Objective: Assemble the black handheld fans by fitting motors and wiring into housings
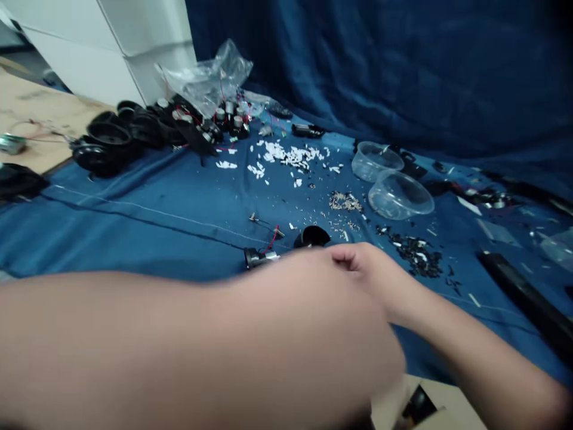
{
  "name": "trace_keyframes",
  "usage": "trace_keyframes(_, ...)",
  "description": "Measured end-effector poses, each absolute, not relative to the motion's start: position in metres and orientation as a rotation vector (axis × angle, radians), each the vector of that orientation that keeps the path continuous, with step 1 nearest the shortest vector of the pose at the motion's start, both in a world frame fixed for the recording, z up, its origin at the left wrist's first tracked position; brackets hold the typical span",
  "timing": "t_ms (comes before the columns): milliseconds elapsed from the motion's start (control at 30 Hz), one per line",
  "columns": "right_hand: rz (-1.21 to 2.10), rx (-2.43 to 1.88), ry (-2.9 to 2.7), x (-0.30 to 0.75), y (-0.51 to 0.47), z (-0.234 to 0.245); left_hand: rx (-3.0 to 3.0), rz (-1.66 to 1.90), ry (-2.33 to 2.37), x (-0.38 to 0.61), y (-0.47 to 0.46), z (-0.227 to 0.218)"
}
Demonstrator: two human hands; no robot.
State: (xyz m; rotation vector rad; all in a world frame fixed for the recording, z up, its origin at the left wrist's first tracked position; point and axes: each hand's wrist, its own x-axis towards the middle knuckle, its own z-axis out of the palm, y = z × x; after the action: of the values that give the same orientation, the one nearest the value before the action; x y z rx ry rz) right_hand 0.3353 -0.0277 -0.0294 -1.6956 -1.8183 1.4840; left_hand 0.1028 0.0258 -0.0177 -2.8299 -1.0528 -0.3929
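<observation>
My left forearm [188, 346] lies blurred across the whole foreground from the left; its hand and fingers are hidden. My right hand [371, 272] comes in from the lower right and rests on the blue cloth [147, 233] with fingers curled; what is inside them is hidden. Just beyond it lie a small black round part [312, 236] and a small silver motor with a red wire [258, 257].
Two clear plastic bowls [400, 194] stand at centre right. Piles of white bits [290, 155], grey screws [344, 202] and black bits [416, 251] dot the cloth. Black round parts [107, 140] and a plastic bag [206, 77] lie at back left. A black bar [523, 292] lies right.
</observation>
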Motion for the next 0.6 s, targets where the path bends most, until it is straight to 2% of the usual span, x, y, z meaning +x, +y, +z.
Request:
trace_keyframes(167, 1.234, -1.672, -1.838, 0.349, -0.018, -0.027, -3.093, -0.581, -1.183, 0.068, 0.071, -0.006)
trace_keyframes(400, 0.835, -1.589, -1.769, 0.365, -0.008, -0.051, -3.356, -0.247, -1.195, 0.040, 0.101, -0.038)
trace_keyframes(600, 0.720, -1.551, -1.839, 0.363, -0.005, -0.055, -3.484, -0.088, -1.183, 0.051, 0.087, -0.037)
